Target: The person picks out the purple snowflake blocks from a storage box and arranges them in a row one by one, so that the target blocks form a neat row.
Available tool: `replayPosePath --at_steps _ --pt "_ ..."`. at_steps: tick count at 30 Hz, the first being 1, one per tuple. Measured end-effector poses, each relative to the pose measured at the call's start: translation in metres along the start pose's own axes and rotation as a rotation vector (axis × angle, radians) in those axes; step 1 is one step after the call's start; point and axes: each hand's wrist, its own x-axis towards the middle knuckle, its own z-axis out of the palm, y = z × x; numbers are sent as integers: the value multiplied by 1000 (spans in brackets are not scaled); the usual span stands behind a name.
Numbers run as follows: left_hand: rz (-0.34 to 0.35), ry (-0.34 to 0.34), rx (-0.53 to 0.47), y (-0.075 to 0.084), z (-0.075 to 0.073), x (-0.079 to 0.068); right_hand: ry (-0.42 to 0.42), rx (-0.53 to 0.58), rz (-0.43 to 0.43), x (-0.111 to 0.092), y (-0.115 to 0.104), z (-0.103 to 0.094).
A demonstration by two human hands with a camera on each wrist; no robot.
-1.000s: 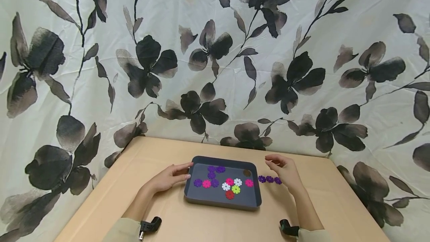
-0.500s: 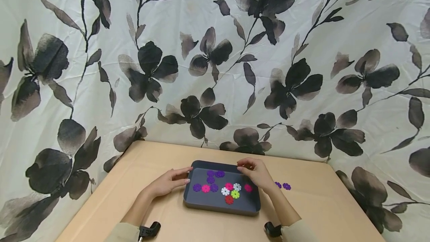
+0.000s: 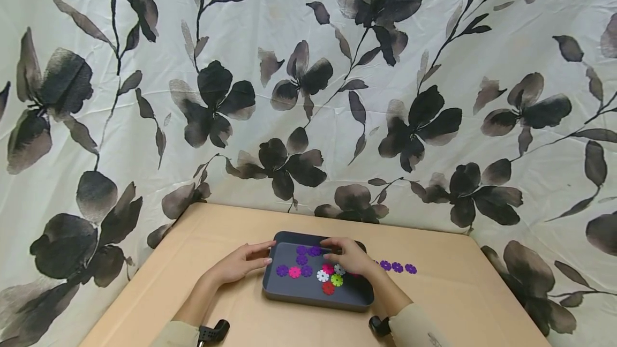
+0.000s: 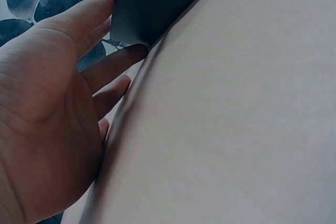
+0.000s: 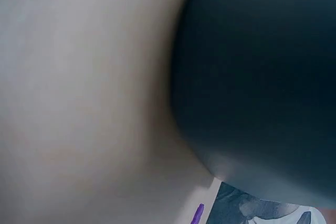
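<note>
A dark grey tray (image 3: 289,291) lies on the table with flower-shaped plastic discs in it. Several are purple, such as a purple disc (image 3: 281,271) at the left; pink, white, yellow-green and red ones are also visible. My left hand (image 3: 238,264) touches the tray's left side with its fingers extended, as the left wrist view also shows. Over the right part of the tray is my right hand (image 3: 352,257); a gap shows between its thumb and index finger, just right of a purple disc (image 3: 314,251). It covers some discs. The right wrist view shows mostly the tray's wall (image 5: 252,87).
A row of purple discs (image 3: 397,267) lies on the tan table (image 3: 443,293) to the right of the tray, its left end partly behind my right wrist. A floral cloth (image 3: 337,138) hangs behind the table.
My right hand has moved left from beside the purple row to over the tray. It now covers the brown disc seen earlier. The left hand stays at the tray's side.
</note>
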Motion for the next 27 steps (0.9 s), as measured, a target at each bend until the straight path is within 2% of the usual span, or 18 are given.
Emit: replayPosePath --at_steps 4,7,16,27 --pt "11 3 3 0 0 0 -91 -85 -21 3 0 2" --pt "22 0 5 1 1 0 -110 -114 -19 5 0 3" --pt "2 -1 9 -1 0 0 3 -110 -10 5 -1 7" --pt "21 -16 12 -1 0 0 -8 -128 0 7 1 8"
